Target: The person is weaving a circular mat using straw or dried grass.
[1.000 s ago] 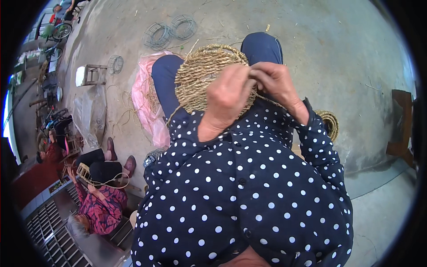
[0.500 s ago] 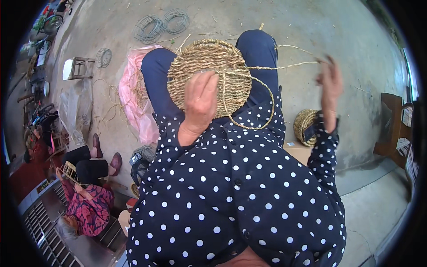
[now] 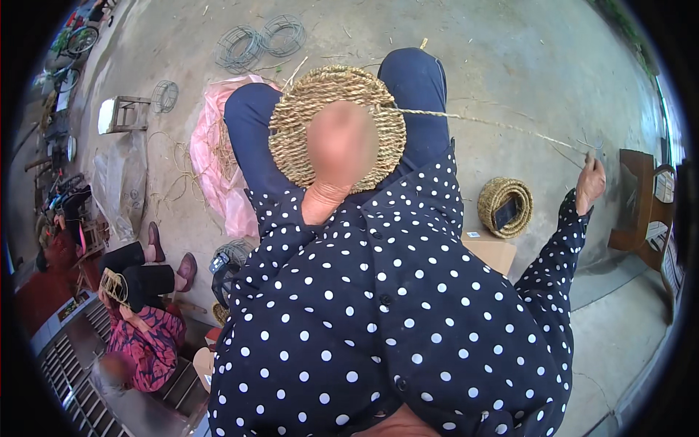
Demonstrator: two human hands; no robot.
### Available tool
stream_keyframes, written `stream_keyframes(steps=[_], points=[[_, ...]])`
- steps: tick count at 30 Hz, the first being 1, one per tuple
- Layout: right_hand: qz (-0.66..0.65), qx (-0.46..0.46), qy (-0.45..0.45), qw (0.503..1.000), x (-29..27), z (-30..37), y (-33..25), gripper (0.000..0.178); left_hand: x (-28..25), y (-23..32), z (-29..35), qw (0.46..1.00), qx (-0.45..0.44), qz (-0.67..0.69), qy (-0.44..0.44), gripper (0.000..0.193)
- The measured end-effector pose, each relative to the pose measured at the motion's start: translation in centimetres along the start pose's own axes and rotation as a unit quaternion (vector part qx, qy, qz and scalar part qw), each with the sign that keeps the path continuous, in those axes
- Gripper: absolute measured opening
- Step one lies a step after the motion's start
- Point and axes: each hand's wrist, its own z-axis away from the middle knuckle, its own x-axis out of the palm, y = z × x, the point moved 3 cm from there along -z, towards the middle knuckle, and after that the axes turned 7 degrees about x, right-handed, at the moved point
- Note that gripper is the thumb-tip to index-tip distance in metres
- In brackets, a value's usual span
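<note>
A round piece woven from straw rope (image 3: 291, 146), like a basket base, rests on my thighs. Across the middle of it lies my left hand (image 3: 338, 149), whose fingers are too blurred to make out. From the round's right edge a twisted straw cord (image 3: 480, 121) runs taut out to the right. My right hand (image 3: 590, 180), arm stretched far out, is closed on the cord's far part.
Left of my legs is a pink plastic bag (image 3: 215, 138) with loose straw. Wire frames (image 3: 240, 47) lie ahead on the concrete. At right stand a small straw basket (image 3: 486, 200) and a wooden chair (image 3: 641, 204). Another person (image 3: 145, 339) sits at lower left, holding a frame.
My right hand has moved outward to the right and nearer, drawing the cord. The slack loop over the round and my lap has gone. My left hand has shifted slightly right on the round.
</note>
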Motion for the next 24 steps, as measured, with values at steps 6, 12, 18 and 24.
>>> stream_keyframes(steps=[6, 12, 18, 24], points=[[-0.333, -0.167, -0.343, 0.862, -1.8, 15.7, -21.1, 0.039, 0.0, 0.0, 0.2, 1.000, -0.001, -0.015, 0.003, 0.037], [-0.320, -0.352, -0.338, 0.812, -2.9, 22.6, -27.2, 0.021, 0.4, -0.7, 0.1, 1.000, 0.009, -0.004, 0.030, 0.032], [-0.320, -0.346, -0.312, 0.825, -0.6, 21.0, -26.8, 0.023, -0.2, -0.9, 0.0, 0.998, 0.031, 0.046, 0.023, 0.033], [-0.293, -0.356, -0.344, 0.818, -3.2, 21.5, -26.9, 0.018, -0.4, -1.3, 0.1, 0.999, 0.030, 0.022, -0.003, 0.030]])
